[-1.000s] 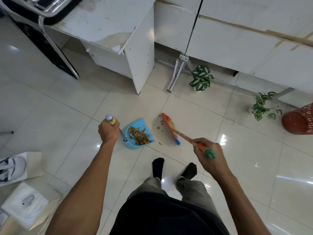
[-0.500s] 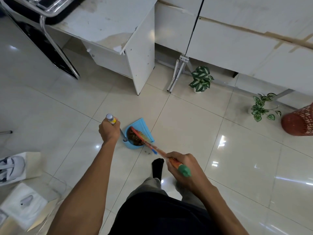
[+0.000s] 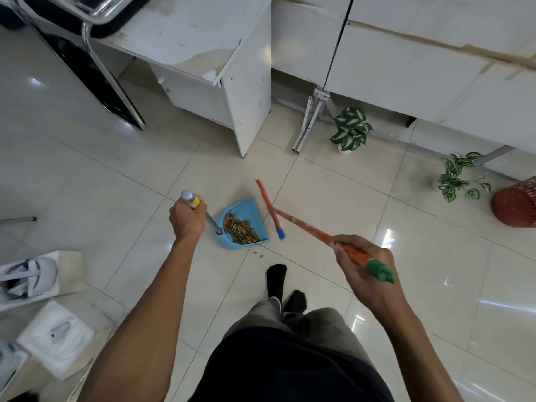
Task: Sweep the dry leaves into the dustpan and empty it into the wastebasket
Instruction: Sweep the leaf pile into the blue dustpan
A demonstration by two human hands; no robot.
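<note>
A blue dustpan (image 3: pixel 249 209) rests on the tiled floor with a heap of dry leaves (image 3: pixel 240 231) inside it. My left hand (image 3: pixel 187 219) grips the top of its upright metal handle. My right hand (image 3: pixel 361 264) holds the orange broom (image 3: pixel 301 226) by its green-capped end; the broom head stands on the floor just right of the dustpan's mouth. Two leaf scraps (image 3: pixel 258 254) lie on the tile just in front of the pan. The red mesh wastebasket (image 3: pixel 517 203) stands at the far right edge.
A white desk (image 3: pixel 203 44) and a black chair with chrome frame (image 3: pixel 95 62) stand ahead at the left. Two potted plants (image 3: pixel 351 129) (image 3: pixel 458 178) sit along the white cabinets. Shoes on white boxes (image 3: pixel 32 277) lie at the left. My socked feet (image 3: pixel 277 278) are below the pan.
The broom swept left into the dustpan, then swung back out to the right of it. The leaf heap in the pan is in view again. My left hand stayed put.
</note>
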